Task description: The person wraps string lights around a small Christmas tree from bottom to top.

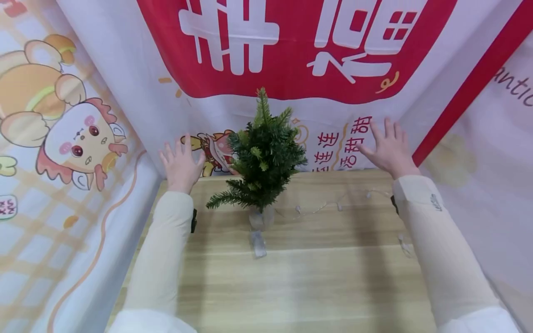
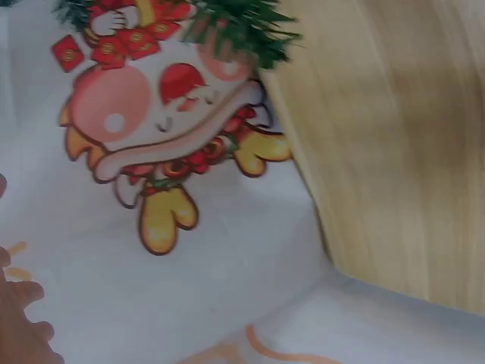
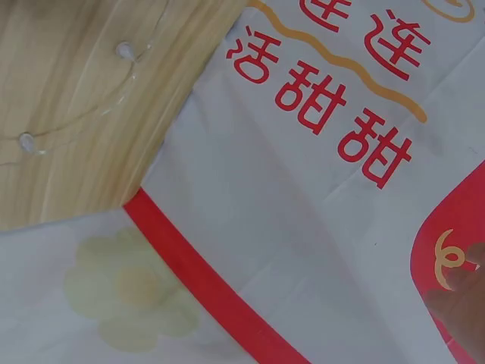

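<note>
A small artificial Christmas tree (image 1: 266, 162) stands toward the back of the wooden table, one branch sticking out low on its left. From its foot a thin string of lights (image 1: 316, 212) trails to the right across the wood, and a clear battery box (image 1: 258, 244) lies in front. My left hand (image 1: 182, 166) is raised left of the tree with fingers spread, holding nothing. On the other side my right hand (image 1: 391, 149), also spread and holding nothing, is up near the back cloth. Each wrist view catches only part of its hand at an edge.
The wooden table (image 1: 291, 286) meets a printed cloth backdrop (image 1: 233, 106) with a red panel and characters. A cartoon-printed cloth (image 1: 79, 138) hangs at the left, and a pale cloth (image 1: 479, 162) with a red stripe borders the right.
</note>
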{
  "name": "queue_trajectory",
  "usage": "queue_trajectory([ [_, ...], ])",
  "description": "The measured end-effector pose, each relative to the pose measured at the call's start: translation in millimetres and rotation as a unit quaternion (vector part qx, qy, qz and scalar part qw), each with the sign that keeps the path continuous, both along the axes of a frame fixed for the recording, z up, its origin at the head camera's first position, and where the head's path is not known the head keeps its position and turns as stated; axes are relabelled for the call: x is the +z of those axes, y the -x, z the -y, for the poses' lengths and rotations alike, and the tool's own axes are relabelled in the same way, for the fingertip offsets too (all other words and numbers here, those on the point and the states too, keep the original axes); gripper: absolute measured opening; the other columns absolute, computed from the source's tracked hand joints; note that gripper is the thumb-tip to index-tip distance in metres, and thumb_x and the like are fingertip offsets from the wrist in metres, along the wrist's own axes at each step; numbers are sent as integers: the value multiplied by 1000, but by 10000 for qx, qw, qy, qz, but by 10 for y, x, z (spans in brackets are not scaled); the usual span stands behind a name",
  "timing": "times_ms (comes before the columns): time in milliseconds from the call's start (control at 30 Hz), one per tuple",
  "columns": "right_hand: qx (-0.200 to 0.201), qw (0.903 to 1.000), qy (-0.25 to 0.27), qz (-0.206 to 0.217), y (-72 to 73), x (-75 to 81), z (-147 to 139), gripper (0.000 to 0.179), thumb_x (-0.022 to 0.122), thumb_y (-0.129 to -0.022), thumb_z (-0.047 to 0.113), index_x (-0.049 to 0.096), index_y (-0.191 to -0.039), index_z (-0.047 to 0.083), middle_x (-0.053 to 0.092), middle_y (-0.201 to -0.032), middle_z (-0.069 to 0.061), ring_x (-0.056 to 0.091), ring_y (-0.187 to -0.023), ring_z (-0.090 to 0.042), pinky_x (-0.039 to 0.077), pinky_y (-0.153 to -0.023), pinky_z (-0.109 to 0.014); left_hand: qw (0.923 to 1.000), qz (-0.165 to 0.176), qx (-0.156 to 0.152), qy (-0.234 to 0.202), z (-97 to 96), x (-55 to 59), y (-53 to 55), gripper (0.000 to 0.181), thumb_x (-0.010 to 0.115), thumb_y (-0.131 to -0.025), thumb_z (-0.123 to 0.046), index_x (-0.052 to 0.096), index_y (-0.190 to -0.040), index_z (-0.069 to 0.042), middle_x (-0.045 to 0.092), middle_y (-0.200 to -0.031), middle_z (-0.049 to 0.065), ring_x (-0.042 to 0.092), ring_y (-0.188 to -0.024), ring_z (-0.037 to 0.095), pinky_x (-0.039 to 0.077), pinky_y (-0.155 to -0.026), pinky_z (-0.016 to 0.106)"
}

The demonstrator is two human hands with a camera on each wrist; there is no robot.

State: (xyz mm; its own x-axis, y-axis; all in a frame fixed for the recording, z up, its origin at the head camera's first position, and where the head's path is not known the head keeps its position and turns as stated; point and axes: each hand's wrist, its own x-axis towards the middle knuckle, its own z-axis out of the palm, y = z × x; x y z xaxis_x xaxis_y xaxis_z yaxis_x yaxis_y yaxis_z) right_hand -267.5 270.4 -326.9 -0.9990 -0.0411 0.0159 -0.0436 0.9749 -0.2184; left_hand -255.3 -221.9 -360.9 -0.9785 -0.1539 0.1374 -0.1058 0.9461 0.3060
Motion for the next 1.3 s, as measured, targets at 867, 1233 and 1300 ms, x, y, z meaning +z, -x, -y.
queue_trajectory([
  [867,624,9949,-7,794,-84,-896,-255,64,51,-92,17,25,-146,-7,24,-143,-42,29,-129,-59,27,-107,-68,7635,-5374,-2156,-2859,-1421,1271,-896,29,45,-88,3,67,-109,3,70,-108,16,62,-107,24,48,-99,30],
  [1233,739,9924,7,980,-180,-1443,-210,58,50,-92,17,33,-141,-8,35,-139,-40,35,-127,-56,31,-107,-66,7434,-4961,-4484,158,-2149,212,-1139,18,60,-83,-5,69,-98,-8,71,-95,1,66,-91,13,52,-92,20],
  [1300,835,9924,17,903,-187,-1528,-190,57,51,-91,15,35,-139,-10,39,-136,-41,39,-124,-57,34,-105,-64,7641,-4477,-4607,592,-2260,-82,-1111,18,64,-83,-11,70,-100,-12,72,-96,-2,66,-93,10,52,-92,19],
])
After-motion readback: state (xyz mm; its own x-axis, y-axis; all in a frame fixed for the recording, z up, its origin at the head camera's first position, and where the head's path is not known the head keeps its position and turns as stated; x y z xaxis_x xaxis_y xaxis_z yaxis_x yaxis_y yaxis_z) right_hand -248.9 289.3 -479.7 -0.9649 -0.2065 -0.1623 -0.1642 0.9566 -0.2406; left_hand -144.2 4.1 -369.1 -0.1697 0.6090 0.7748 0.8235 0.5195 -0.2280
